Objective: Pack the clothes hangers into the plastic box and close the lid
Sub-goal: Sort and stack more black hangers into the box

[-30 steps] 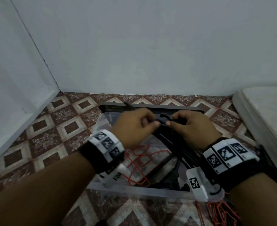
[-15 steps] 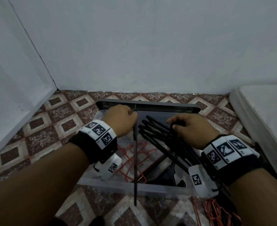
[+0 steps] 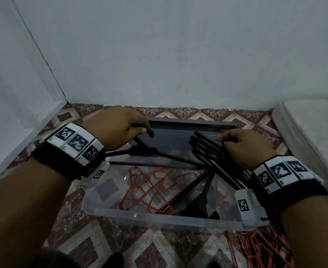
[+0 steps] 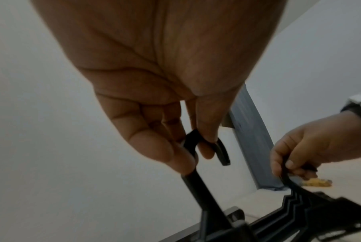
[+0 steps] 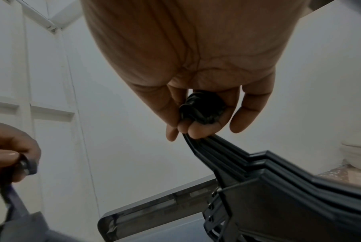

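My left hand (image 3: 118, 130) pinches the hook of one black hanger (image 3: 143, 151), held over the far left part of the clear plastic box (image 3: 159, 217) on the floor; my right hand (image 3: 242, 146) curls round the bunched hooks of a stack of black hangers (image 3: 213, 155) slanting down into the box's right side. Red hangers (image 3: 149, 186) already lie inside, and more red hangers (image 3: 263, 246) sit on the floor past the near right corner. The grey lid (image 3: 188, 122) lies beyond the far edge. These hangers look light, stiff and prone to tangling, so I judge the hooks the safest hold
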`<state>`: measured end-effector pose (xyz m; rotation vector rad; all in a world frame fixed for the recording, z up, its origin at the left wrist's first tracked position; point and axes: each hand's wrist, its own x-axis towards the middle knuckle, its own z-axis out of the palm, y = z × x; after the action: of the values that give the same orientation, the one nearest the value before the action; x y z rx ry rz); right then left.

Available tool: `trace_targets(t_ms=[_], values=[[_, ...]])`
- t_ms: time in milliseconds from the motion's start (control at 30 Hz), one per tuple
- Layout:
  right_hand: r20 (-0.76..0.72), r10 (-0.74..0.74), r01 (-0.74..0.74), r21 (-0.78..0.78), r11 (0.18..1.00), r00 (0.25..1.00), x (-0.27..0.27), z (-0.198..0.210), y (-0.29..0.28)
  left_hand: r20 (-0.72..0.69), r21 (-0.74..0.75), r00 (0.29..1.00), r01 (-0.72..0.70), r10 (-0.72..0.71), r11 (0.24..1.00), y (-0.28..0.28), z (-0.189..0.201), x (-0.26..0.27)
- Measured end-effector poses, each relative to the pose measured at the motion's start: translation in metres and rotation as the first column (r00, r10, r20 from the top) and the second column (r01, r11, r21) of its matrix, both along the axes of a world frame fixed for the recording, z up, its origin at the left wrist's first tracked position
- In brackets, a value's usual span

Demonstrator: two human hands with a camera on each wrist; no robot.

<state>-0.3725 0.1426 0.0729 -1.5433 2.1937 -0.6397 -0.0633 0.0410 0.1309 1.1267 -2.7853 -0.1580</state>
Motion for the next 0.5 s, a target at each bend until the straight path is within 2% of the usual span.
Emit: trace_targets(t_ms=[100, 167, 267, 400, 500], values=[[-0.028, 0.034, -0.033, 0.019, 0.999, 0.999, 0.007, 0.003, 0.001, 0.061, -0.031, 0.996, 0.062, -0.06, 0.998, 0.002, -0.002, -0.004], [-0.026, 0.071, -0.071, 0.008, 0.997, 0.997, 0.012, 0.005, 0.002, 0.052, 0.006, 0.991, 0.126, -0.126, 0.992, 0.005, -0.003, -0.009], [0.027, 0.185, -0.184, -0.022, 0.983, 0.982, 0.024, 0.01, 0.004, -0.043, 0.088, 0.978, 0.208, -0.205, 0.974, 0.014, -0.007, -0.02], [0.133, 0.326, -0.32, -0.063, 0.945, 0.936, 0.044, 0.016, 0.007, -0.141, 0.08, 0.965, 0.233, -0.22, 0.969, 0.026, -0.022, -0.045], [0.255, 0.414, -0.399, -0.111, 0.91, 0.874, 0.056, 0.018, 0.01, -0.225, 0.079, 0.941, 0.275, -0.252, 0.958, 0.039, -0.032, -0.064]])
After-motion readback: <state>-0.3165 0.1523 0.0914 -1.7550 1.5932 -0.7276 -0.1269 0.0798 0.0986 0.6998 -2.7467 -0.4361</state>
